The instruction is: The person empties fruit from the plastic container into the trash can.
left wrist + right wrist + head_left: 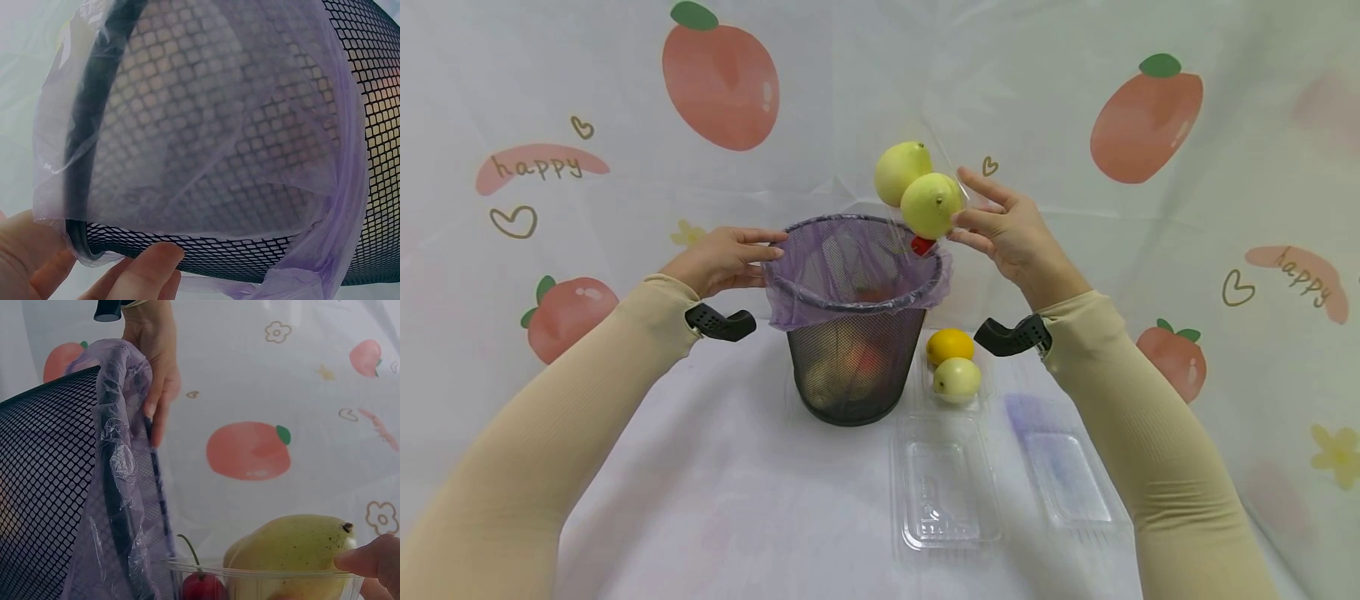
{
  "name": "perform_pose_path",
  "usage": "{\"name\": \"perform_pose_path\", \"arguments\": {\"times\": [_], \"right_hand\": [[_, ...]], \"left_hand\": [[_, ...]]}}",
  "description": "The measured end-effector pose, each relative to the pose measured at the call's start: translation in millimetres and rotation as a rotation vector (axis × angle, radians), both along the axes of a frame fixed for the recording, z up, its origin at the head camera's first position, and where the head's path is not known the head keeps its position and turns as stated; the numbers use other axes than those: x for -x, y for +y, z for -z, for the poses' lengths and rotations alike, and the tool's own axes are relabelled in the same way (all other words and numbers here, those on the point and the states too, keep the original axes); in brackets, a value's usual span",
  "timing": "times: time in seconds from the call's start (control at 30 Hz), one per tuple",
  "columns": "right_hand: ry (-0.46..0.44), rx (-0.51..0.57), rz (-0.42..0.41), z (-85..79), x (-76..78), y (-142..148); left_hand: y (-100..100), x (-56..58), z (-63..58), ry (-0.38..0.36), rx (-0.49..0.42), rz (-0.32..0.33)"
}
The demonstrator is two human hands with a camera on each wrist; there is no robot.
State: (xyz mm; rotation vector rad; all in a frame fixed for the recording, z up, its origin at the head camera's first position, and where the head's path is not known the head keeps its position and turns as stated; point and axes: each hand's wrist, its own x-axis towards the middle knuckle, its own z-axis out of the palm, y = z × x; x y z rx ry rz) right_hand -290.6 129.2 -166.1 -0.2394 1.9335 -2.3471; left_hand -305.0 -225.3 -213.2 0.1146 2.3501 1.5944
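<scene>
A black mesh wastebasket [852, 408] lined with a purple plastic bag [793, 310] stands on the white surface. My left hand [722, 260] grips its left rim, fingers over the edge; the left wrist view shows fingertips [153, 265] against the mesh. On the right, my right hand [1011, 233] holds a clear plastic container [250, 573], tilted above the basket's right rim. Two yellow pears [931, 206] and a red cherry [203, 589] with a green stem are in it. Reddish and yellowish shapes show dimly through the mesh.
Right of the basket, another clear container holds an orange-yellow fruit [951, 346] and a pale yellow-green one [957, 380]. In front of it lies a clear container [943, 533] with nothing in it, and further right a clear lid-like tray [1071, 483]. A fruit-printed cloth [850, 100] hangs behind.
</scene>
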Motion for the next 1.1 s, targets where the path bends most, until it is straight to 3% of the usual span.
{"name": "perform_pose_path", "arguments": {"times": [1.1], "right_hand": [[0.064,-0.07,0.004,-1.8,-1.0,-2.9]], "left_hand": [[1.8,-0.1,-0.1,-0.007,-0.01,-0.016]]}}
